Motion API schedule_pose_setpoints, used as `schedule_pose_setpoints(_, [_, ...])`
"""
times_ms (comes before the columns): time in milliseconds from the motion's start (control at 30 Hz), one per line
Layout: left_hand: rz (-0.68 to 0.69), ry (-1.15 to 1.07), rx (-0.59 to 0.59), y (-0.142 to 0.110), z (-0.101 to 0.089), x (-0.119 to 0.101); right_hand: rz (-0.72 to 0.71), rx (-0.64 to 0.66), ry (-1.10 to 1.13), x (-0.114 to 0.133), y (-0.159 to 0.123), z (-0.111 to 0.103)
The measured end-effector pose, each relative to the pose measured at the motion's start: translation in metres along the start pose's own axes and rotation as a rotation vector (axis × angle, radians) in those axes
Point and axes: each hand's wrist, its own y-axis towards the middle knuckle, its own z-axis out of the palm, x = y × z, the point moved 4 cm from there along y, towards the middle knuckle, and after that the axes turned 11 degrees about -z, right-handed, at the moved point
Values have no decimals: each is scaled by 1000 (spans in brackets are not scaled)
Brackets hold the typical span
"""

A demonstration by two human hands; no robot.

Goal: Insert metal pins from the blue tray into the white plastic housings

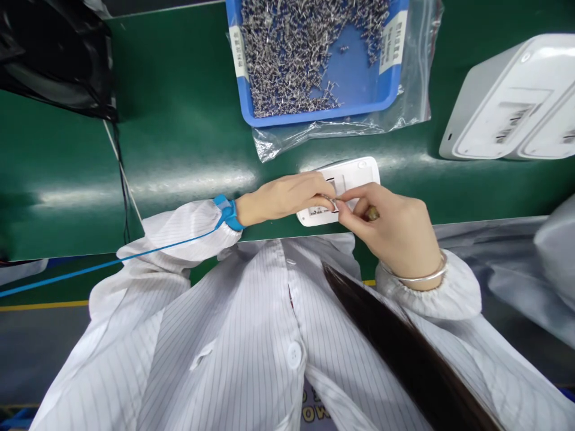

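**Tiny metal bits pinched above a white device**

In the head view, we are working at the centre of the frame, where the white device [365, 172] is lying on the green bench [188, 152] under both hands. Our left hand [287, 194] is reaching across it with fingers curled; we cannot tell whether that grip is holding anything. Our right hand [395, 221] is pressing thumb and forefinger together, its grip seemingly having hold of metal bits [330, 199] beside the left fingertips.

From here, we are judging a dropped bit the likeliest trouble: a slightly uneven pinch could be letting one slip onto the device or off the near bench edge. The blue cord [171, 245], running from our left wrist strap [230, 213] to the left edge, could be snagging and jerking that hand.

Pale glare is streaking the bench. At top centre, a blue tray [314, 120] of metal pieces [291, 54] is sitting on a clear bag [287, 140]. White units [507, 102] are standing at upper right, and grey floor [45, 347] is showing at lower left.
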Motion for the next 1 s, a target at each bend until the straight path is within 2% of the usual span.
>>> schedule_pose_setpoints(100, [-68, -12, 69, 3, 2, 1, 16, -45, -88, 1, -4, -1])
schedule_pose_setpoints(233, [-18, 16, 24, 2, 2, 0, 14, -32, -10, -1, -3, -4])
schedule_pose_setpoints(300, [85, 50, -32, -2, 0, -2, 14, -21, 69, -2, -1, -6])
schedule_pose_setpoints(433, [396, 114, -216, -16, -8, -7, 34, 42, 230, 2, 2, -6])
schedule_pose_setpoints(500, [441, 134, -251, -19, -9, -5, 43, 51, 264, 5, 3, -4])
schedule_pose_setpoints(600, [380, 114, -267, -15, -8, 0, 31, 20, 225, 8, 2, 0])
schedule_pose_setpoints(767, [166, 52, -219, -1, -5, 3, -22, -19, 6, 1, 1, 2])
schedule_pose_setpoints(900, [64, 24, -139, 4, -4, 4, -180, 54, -147, -6, 0, -1])
schedule_pose_setpoints(1000, [63, -3, -123, 4, -3, 4, -268, 18, -171, -10, -1, -6])
